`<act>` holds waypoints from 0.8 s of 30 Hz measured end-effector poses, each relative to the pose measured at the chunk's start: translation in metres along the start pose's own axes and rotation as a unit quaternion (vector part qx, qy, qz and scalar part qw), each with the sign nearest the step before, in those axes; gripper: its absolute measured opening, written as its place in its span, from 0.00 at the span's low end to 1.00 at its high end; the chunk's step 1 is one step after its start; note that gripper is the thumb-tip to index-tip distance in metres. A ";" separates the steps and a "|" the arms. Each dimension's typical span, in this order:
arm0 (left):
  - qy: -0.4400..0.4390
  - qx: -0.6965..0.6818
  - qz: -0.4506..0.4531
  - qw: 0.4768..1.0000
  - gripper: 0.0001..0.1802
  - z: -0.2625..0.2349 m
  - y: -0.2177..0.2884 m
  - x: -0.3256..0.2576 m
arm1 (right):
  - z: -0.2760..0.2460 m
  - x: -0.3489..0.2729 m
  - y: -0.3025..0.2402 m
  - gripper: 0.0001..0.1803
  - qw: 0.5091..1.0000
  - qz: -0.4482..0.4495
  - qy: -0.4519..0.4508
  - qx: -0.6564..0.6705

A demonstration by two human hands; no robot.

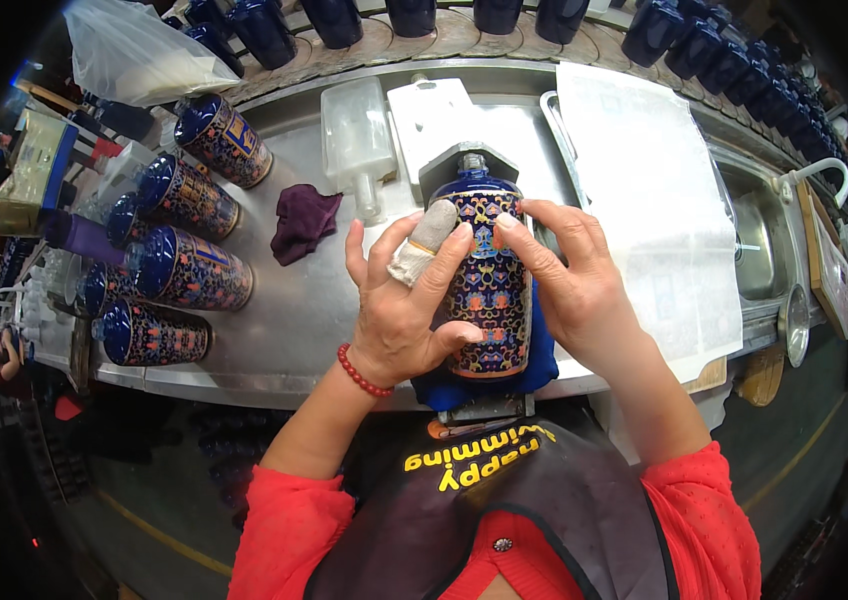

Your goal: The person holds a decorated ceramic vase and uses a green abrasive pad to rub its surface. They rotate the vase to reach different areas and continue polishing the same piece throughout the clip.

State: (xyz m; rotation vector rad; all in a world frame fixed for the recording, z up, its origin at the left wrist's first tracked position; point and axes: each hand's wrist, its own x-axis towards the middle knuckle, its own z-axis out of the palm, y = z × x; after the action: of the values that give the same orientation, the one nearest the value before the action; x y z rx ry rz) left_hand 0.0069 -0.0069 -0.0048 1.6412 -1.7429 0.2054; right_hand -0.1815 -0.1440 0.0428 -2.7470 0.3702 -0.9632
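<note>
Steel worktop (294,320), grey and scuffed, with a sink (759,245) set into its right end and a curved tap (824,172) over it.

Item one — bottle (489,280): dark blue, patterned in gold and orange, lying on its side in front of me with its neck pointing away. It rests on a blue cloth (542,360) over a small stand at the near edge of the worktop.

Item two — my left hand (406,310): cupped against the bottle's left flank, thumb under its lower end, fingers spread on the pattern. One finger wears a white wrap (424,245). Red bead bracelet (362,372) on the wrist.

Item three — my right hand (569,275): laid on the bottle's right flank, fingertips pressing near its shoulder, not closed around it.

Item four — five more patterned bottles (189,270), lying on their sides along the left end of the worktop, well apart from my hands.

Item five — purple rag (304,222), crumpled, between those bottles and my left hand.

Item six — clear plastic bottle (356,140), lying flat beyond the rag; a white board (429,118) just beside it.

Item seven — white paper sheet (654,200), spread right of the bottle, reaching over the sink's edge.

Item eight — plain blue bottles (334,20), in a row on wooden discs along the far edge; a plastic bag (139,55) at far left.
</note>
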 end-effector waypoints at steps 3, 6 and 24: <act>0.015 -0.006 0.004 1.000 0.48 0.003 0.000 0.000 | 0.000 -0.001 0.001 0.28 1.000 -0.011 -0.005 -0.016; 0.014 -0.003 0.006 1.000 0.48 0.003 -0.001 -0.001 | 0.000 -0.003 0.000 0.29 1.000 -0.004 -0.018 -0.016; 0.025 0.017 0.036 0.999 0.47 0.003 -0.003 -0.001 | 0.003 -0.002 0.005 0.29 1.000 -0.008 -0.009 -0.028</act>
State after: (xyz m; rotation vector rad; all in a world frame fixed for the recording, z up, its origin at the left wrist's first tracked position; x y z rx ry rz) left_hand 0.0089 -0.0085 -0.0084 1.5867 -1.7710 0.3089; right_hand -0.1823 -0.1482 0.0381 -2.8120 0.3788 -0.9442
